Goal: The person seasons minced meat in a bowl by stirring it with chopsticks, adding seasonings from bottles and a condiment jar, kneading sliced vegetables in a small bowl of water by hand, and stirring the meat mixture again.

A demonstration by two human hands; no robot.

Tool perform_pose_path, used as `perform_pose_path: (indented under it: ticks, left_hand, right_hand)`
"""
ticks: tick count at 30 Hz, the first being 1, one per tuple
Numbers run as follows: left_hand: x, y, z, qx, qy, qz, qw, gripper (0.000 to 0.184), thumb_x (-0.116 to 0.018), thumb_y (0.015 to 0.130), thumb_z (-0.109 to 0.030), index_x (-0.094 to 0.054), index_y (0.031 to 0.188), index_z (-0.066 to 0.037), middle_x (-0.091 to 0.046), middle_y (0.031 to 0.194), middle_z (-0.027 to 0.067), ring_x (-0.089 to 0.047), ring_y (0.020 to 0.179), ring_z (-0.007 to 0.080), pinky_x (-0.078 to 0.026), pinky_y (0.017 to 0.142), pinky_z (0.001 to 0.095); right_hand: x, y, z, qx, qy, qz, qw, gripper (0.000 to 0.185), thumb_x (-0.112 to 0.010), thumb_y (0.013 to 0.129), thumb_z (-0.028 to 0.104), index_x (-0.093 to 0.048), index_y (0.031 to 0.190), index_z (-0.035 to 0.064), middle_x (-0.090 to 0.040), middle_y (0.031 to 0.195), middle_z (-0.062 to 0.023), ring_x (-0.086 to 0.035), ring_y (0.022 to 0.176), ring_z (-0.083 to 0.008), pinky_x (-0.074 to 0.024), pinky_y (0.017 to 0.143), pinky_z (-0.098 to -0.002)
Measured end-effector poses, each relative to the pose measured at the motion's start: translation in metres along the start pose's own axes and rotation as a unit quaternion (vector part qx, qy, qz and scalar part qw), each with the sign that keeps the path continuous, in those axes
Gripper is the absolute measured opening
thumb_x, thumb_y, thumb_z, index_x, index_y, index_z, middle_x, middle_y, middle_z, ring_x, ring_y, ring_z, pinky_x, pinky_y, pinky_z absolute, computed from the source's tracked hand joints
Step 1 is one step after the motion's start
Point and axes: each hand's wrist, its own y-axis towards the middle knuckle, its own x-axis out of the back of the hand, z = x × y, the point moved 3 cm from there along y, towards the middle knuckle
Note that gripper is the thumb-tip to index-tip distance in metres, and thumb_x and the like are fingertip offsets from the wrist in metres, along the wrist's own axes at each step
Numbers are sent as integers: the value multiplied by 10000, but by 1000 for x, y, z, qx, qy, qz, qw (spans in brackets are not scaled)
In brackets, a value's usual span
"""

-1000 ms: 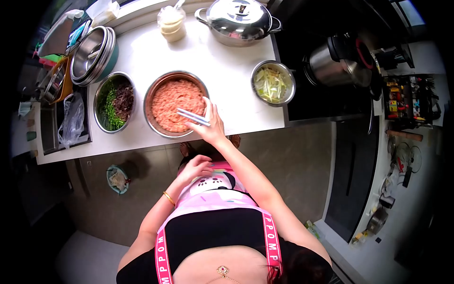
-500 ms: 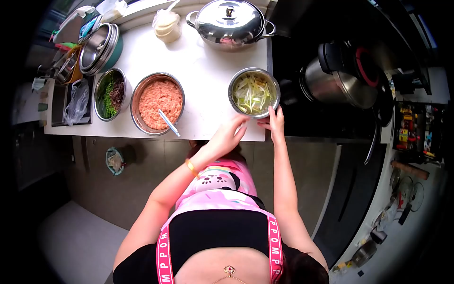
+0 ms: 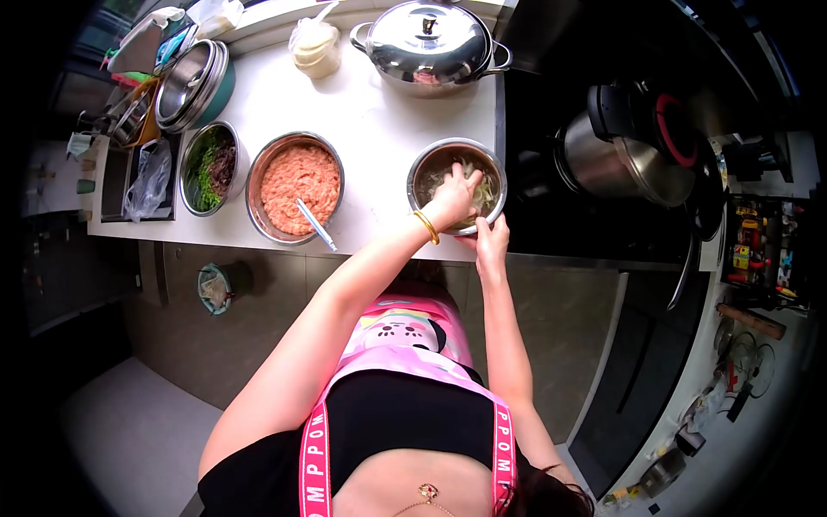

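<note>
A steel bowl [image 3: 414,177] near the counter's front edge holds pale green and white strips that look like shredded scallion [image 3: 491,191] in liquid. My left hand [image 3: 457,196], with a gold bangle at the wrist, is down inside this bowl. Its fingers curl into the scallion strips, and their tips are partly hidden. My right hand [image 3: 493,246] grips the near right side of the same bowl at the rim. To the left, a larger steel bowl [image 3: 251,211] contains pink minced meat [image 3: 297,183], with a blue-and-white handled utensil [image 3: 315,226] leaning in it.
Another bowl [image 3: 243,164] with chopped greens and dark bits stands at the left. Stacked bowls [image 3: 226,82], a tied bag [image 3: 314,52] and a lidded pot [image 3: 426,47] are farther back. Right of the counter, a pressure cooker [image 3: 624,155] sits on the dark stove.
My left hand has moved from beside the bowl's near rim into the scallion strips. My right hand stays at the bowl's side. The whole view has shifted slightly.
</note>
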Motion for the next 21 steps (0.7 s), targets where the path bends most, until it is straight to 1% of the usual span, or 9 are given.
perform_pose_path:
  ticks: [2, 5, 9, 11, 12, 15, 18, 19, 21]
  left_hand:
    - [-5, -11, -2, -31, -43, -25, 998, 448, -632, 713, -115, -494, 1135, -60, -488, 1027, 270, -572, 883, 421, -489, 766, 442]
    - [-9, -21, 1, -74, -11, 30, 997, 231, -547, 785, -140, -605, 1000, -79, -579, 967, 195, -612, 875, 350, -504, 761, 423]
    - [31, -59, -11, -109, -19, 64, 992, 208, -584, 754, -127, -609, 951, -66, -590, 1008, 163, -610, 911, 333, -489, 768, 455]
    - [49, -77, -17, -112, 81, 113, 984, 335, -585, 734, -67, -576, 1069, -86, -537, 1102, 167, -526, 1083, 321, -419, 845, 510]
    - [56, -81, -15, -111, 82, 110, 984, 335, -585, 734, -67, -576, 1069, -86, -537, 1102, 167, -526, 1083, 321, -419, 845, 510]
    - [79, -89, -18, -140, 183, -10, 973, 626, -688, 659, -154, -484, 1249, -194, -319, 1367, 183, -320, 1262, 364, -287, 957, 584]
    - [90, -78, -9, -34, 127, 23, 991, 924, -785, 578, -332, -309, 1355, -180, -253, 1377, 251, -363, 1211, 434, -420, 836, 571]
    - [80, -74, -3, -21, 113, 6, 993, 981, -787, 577, -382, -256, 1357, -113, -294, 1312, 265, -418, 1142, 443, -478, 754, 531]
    - [71, -66, -6, -2, 103, 5, 995, 963, -784, 579, -387, -272, 1335, -81, -330, 1259, 252, -440, 1108, 433, -485, 746, 522]
  right_hand:
    - [0, -8, -3, -4, -2, 7, 1000, 295, -415, 852, -1, -432, 1146, -23, -563, 1024, -155, -642, 785, -257, -601, 607, -369]
    - [-1, -21, -6, -5, 37, 15, 999, 289, -411, 857, 3, -436, 1145, -19, -562, 1022, -154, -639, 812, -256, -597, 641, -384]
    - [-5, -35, -1, -1, 48, 38, 998, 280, -394, 874, 6, -420, 1151, -19, -561, 1025, -159, -644, 808, -260, -598, 641, -380]
    - [-7, -40, 4, 11, 45, 45, 998, 285, -396, 877, 9, -408, 1160, -20, -563, 1027, -162, -648, 799, -262, -598, 642, -376]
    - [-8, -41, 6, 13, 44, 47, 998, 285, -396, 877, 9, -408, 1160, -20, -563, 1027, -162, -648, 799, -262, -598, 642, -376]
    - [-10, -47, 11, 21, 32, 55, 998, 286, -408, 879, 13, -404, 1163, -20, -567, 1023, -161, -651, 788, -253, -599, 636, -365]
    - [-14, -53, 15, 24, 21, 68, 997, 267, -420, 885, 24, -413, 1148, -21, -573, 1006, -158, -651, 775, -239, -599, 628, -355]
    - [-15, -54, 13, 24, 9, 71, 997, 257, -425, 886, 30, -418, 1138, -22, -576, 999, -155, -651, 770, -233, -598, 625, -351]
    - [-21, -57, 16, 34, -5, 81, 996, 229, -437, 889, 43, -432, 1107, -24, -581, 977, -146, -651, 756, -227, -597, 623, -349]
